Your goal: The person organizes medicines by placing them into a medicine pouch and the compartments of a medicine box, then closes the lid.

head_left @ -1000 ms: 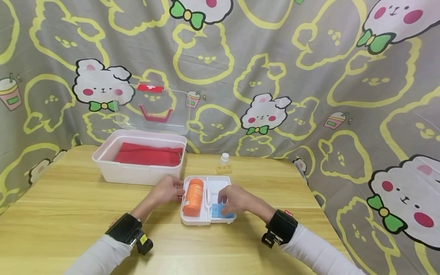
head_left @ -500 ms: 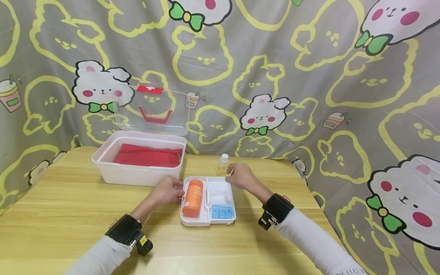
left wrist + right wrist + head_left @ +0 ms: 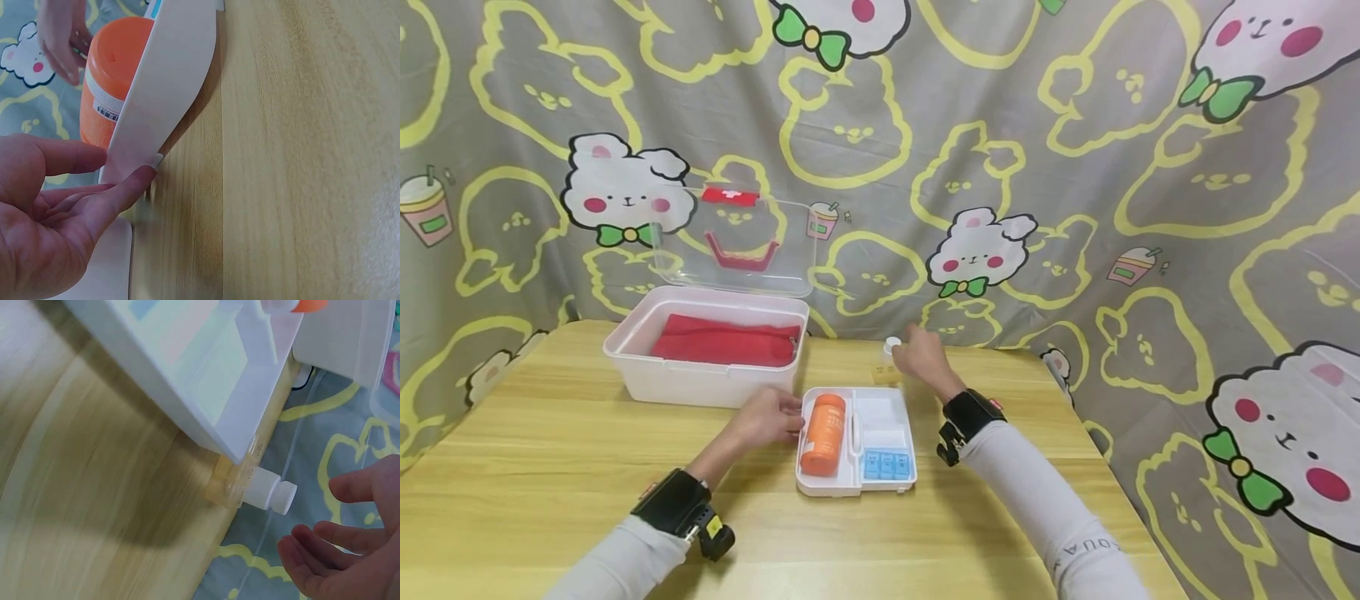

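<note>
A white pill case [image 3: 848, 487] lies opened flat on the table. In its left half rests an orange bottle [image 3: 823, 435]; a blue pill organizer [image 3: 886, 465] fills the near end of the right half. My left hand [image 3: 767, 417] touches the case's left edge, with fairly straight fingers against the rim and outer wall in the left wrist view. Beyond the case, my right hand [image 3: 922, 360] hovers by a small white-capped bottle [image 3: 262, 487]. The right wrist view shows its fingers spread, apart from the cap. A yellow pill organizer [image 3: 883, 374] sits beside that bottle.
At the back left stands a white first-aid box [image 3: 692, 385], its clear lid raised and a red zippered pouch [image 3: 726, 340] inside. A patterned curtain [image 3: 850, 167] hangs behind the wooden table [image 3: 775, 542].
My right hand has moved off the blue organizer, up and away past the case, to the small white-capped bottle. The left hand has kept its place at the case's edge.
</note>
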Demonstrator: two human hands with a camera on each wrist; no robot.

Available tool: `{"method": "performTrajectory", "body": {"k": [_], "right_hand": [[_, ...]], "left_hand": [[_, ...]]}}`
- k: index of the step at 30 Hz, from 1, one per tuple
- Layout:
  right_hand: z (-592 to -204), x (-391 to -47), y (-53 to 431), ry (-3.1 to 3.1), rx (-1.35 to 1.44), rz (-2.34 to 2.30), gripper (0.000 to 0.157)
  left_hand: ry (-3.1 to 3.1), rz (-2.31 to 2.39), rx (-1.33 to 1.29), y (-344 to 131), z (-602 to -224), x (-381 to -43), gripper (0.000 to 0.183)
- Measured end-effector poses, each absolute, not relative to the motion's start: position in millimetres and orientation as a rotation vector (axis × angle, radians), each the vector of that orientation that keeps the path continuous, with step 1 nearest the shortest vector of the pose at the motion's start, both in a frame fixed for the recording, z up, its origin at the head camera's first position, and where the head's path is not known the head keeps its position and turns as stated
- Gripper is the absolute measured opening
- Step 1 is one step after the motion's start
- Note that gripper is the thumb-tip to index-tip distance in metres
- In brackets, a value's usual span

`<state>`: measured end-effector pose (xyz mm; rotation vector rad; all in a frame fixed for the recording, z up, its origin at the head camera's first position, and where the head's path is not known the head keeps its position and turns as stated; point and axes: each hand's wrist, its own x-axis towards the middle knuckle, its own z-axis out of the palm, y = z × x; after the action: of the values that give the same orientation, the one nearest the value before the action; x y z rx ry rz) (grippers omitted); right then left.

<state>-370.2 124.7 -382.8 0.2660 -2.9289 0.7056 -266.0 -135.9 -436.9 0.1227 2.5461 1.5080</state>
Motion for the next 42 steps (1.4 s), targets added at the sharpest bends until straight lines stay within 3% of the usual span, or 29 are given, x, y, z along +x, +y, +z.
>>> {"method": "performTrajectory", "body": {"k": [14, 24, 27, 42], "right_hand": [[-403, -388, 107, -2.953, 0.187, 0.581, 0.053], [-417, -389, 112, -2.794, 0.203, 0.716, 0.024], [-417, -392, 112, -2.791, 0.203, 0.713, 0.022], [-390, -389, 117, -2.747, 0.167, 0.888, 0.032]], "left_hand": [[2.557, 1.498, 0.139, -130, -438, -267, 0.037], [2.552, 1.502, 0.143, -128, -439, -268, 0.038], [2.543, 1.509, 0.138, -129, -439, -269, 0.037], [2.551, 1.485, 0.126, -136, -437, -269, 0.038]]}}
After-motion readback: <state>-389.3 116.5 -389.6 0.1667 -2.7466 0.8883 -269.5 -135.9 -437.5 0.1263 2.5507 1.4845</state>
